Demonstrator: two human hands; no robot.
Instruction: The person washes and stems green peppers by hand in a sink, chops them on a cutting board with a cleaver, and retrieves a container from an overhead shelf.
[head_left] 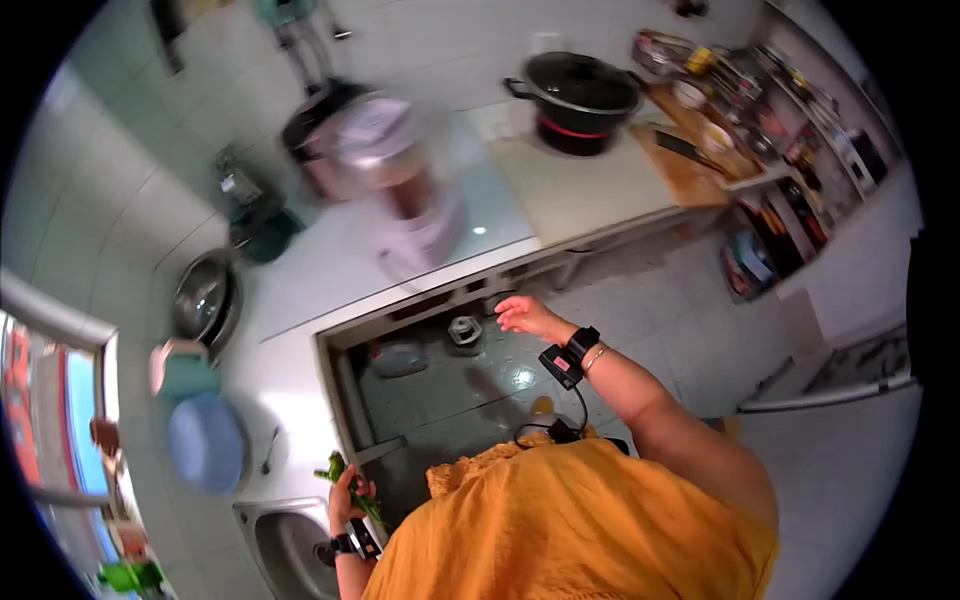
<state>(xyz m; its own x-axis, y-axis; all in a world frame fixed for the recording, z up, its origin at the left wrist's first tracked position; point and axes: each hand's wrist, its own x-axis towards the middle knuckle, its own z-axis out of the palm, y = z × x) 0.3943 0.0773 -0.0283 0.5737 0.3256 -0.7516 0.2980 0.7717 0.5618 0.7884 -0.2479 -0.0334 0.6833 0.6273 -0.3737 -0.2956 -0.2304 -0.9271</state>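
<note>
Beside the sink [246, 520], the left hand [347, 502] curls round greens [336, 466], likely keeping them bunched; the half-open right hand [535, 318] looks empty.

Labels and lettering: none legible.
Small reddish label [561, 364] on black box [556, 372] by right wrist; pale label [238, 184] on wall-side container [230, 172]. Print unreadable on both.
</note>
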